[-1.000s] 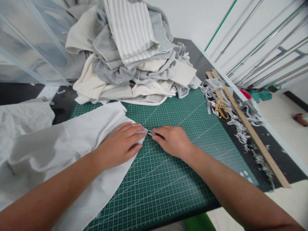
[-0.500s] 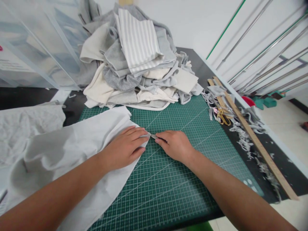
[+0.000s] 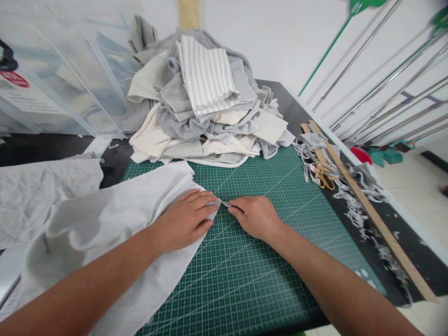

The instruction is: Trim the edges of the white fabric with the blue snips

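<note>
A pale grey-white piece of fabric (image 3: 115,205) lies partly folded over the left of the green cutting mat (image 3: 280,275). My left hand (image 3: 191,219) rests flat on it near its right-hand corner, fingers stretched out and close together. Just to the right, my right hand (image 3: 255,217) pinches a thin, pale strip of fabric (image 3: 224,203) that runs out from that corner between the two hands. The part of the strip inside my right fingers is hidden.
Behind the mat rises a heap of grey, cream and striped cloth (image 3: 206,107). At right lie gold-handled scissors (image 3: 324,177), long wooden strips (image 3: 374,214) and fabric scraps (image 3: 357,212). Clear plastic boxes (image 3: 70,70) stand at back left, and another crumpled cloth (image 3: 49,196) lies left.
The camera view has tilted up slightly, so everything sits a little lower and further right. Both hands keep nearly the same places; the pale strip between them looks thinner.
</note>
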A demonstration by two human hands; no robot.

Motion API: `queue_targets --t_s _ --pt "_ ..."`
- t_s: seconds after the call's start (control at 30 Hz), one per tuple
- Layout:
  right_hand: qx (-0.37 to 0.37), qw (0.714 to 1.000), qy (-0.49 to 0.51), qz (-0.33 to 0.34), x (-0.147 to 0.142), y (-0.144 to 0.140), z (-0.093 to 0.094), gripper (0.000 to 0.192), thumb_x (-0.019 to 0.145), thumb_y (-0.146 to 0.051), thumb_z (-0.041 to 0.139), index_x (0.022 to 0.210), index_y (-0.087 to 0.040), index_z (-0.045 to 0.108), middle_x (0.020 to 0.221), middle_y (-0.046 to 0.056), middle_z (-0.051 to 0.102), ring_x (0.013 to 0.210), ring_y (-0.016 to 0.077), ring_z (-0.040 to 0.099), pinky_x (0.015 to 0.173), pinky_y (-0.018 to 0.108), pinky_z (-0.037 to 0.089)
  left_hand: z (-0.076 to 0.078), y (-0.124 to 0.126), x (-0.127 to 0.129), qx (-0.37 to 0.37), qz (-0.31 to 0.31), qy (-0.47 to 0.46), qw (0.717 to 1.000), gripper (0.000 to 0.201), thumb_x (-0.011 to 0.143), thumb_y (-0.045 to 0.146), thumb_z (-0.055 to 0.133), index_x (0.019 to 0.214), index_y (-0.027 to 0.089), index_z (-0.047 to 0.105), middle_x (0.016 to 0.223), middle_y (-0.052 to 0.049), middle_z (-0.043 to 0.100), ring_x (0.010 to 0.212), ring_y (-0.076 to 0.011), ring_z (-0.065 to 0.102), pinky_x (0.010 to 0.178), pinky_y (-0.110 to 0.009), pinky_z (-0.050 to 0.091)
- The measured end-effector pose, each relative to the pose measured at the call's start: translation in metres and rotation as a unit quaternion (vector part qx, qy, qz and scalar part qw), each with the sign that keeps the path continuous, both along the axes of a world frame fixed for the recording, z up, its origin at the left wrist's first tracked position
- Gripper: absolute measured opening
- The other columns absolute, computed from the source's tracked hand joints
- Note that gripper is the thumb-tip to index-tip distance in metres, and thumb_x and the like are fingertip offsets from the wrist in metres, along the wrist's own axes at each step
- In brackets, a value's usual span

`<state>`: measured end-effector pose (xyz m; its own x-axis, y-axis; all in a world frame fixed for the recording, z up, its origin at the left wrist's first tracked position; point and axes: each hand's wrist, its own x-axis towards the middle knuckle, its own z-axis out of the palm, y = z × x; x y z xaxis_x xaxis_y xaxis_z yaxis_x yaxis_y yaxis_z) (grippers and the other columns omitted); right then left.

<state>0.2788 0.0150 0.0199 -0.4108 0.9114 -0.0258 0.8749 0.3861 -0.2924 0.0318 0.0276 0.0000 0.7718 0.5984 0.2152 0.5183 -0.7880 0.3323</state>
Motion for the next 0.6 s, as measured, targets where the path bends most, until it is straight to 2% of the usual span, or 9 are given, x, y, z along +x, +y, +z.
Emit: queue_targets --t_s 0.1,0.3,0.6 --pt "-0.001 1.0 0.009 0.001 0.001 0.0 0.0 0.028 0.103 -0.035 0.054 0.1 -0.024 0.08 0.093 0.002 0.082 0.085 0.0191 0.075 0.077 0.031 0.051 -0.001 0.0 0.0 0.001 0.001 0.003 1.0 0.035 0.102 0.025 0.053 0.136 0.021 0.061 0.145 -0.007 0.061 0.14 -0.025 0.051 0.124 -0.053 0.037" --pt "0.02 0.998 0.062 0.002 0.008 -0.001 -0.007 0.025 0.101 -0.037 0.057 0.102 -0.027 0.08 0.098 0.002 0.082 0.088 0.0185 0.075 0.081 0.031 0.052 -0.002 -0.001 0.001 0.0 0.009 -0.005 1.0 0.034 0.1 0.026 0.056 0.133 0.023 0.064 0.144 -0.007 0.062 0.14 -0.0252 0.053 0.124 -0.053 0.038" --pt "0.038 0.997 0.058 0.014 0.009 -0.004 -0.009 0.023 0.101 -0.038 0.058 0.101 -0.027 0.079 0.096 0.002 0.082 0.086 0.0177 0.074 0.077 0.029 0.051 -0.002 -0.001 0.0 -0.001 0.008 -0.003 1.0 0.035 0.1 0.024 0.056 0.135 0.022 0.062 0.145 -0.007 0.062 0.14 -0.0254 0.052 0.123 -0.053 0.038"
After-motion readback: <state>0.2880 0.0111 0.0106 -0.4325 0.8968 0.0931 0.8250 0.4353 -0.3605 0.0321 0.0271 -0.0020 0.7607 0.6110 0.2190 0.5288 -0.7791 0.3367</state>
